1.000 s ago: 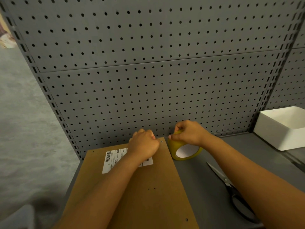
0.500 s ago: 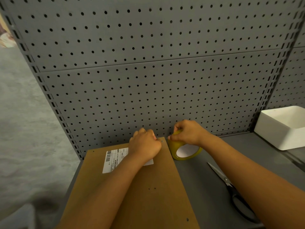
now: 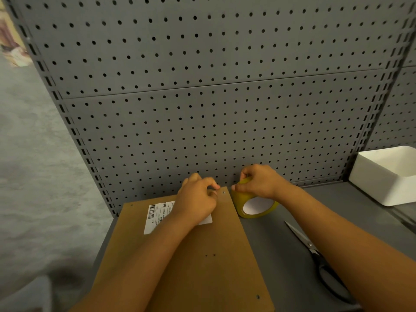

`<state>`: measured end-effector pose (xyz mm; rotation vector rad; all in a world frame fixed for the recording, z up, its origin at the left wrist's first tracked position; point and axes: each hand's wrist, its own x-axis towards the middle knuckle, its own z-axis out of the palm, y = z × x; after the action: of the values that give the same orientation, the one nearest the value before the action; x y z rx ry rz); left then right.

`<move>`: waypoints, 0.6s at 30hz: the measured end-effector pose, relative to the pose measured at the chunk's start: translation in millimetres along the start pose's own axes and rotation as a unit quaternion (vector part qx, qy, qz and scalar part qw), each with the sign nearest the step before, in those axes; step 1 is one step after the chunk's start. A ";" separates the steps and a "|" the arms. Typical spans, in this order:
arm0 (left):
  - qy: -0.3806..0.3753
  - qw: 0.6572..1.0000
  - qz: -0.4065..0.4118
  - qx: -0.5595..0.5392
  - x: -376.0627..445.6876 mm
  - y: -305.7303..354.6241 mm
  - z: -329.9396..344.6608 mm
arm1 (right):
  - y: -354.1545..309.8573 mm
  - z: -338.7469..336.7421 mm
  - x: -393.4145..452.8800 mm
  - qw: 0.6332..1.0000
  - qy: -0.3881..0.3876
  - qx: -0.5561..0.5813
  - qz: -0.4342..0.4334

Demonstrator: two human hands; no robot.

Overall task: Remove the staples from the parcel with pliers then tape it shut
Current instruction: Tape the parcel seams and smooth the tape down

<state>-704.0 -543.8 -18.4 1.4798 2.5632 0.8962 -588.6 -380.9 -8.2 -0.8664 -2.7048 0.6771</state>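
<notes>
Parcel [image 3: 193, 255] lies flat, lower centre of frame. Left hand [image 3: 198, 199] curled at its far right corner, apparently pinching tape end. Right hand [image 3: 258, 183] grips tape roll [image 3: 252, 203] just beside edge. Advice: anchor end firmly, draw strip straight along seam.

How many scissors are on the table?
1. The scissors lie on the grey table, right of the brown parcel, partly under the right forearm. More tools might be hidden out of view.
</notes>
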 end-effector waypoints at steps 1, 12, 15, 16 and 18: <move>0.008 1.000 0.015 0.007 -1.3 -1.2 -0.1 | -0.1 0.1 -0.5 1.000 0.002 -0.001 -0.001; -0.008 0.987 0.060 0.150 -5.4 0.4 -6.2 | -0.2 0.1 -3.7 1.000 0.011 -0.019 -0.007; -0.023 0.983 0.093 0.155 -2.5 0.5 -7.5 | 1.4 1.3 -3.2 1.000 0.013 -0.016 -0.007; -0.022 0.982 0.118 0.146 -2.7 1.0 -7.4 | 2.2 1.7 -3.0 1.000 0.013 -0.014 -0.008; -0.028 0.976 0.164 0.138 -5.8 2.4 -7.6 | 3.1 2.0 -3.1 1.000 0.016 -0.011 -0.009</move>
<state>-701.4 -551.1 -12.3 2.0167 2.5267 0.5214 -585.3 -381.2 -11.7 -0.8506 -2.6923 0.6253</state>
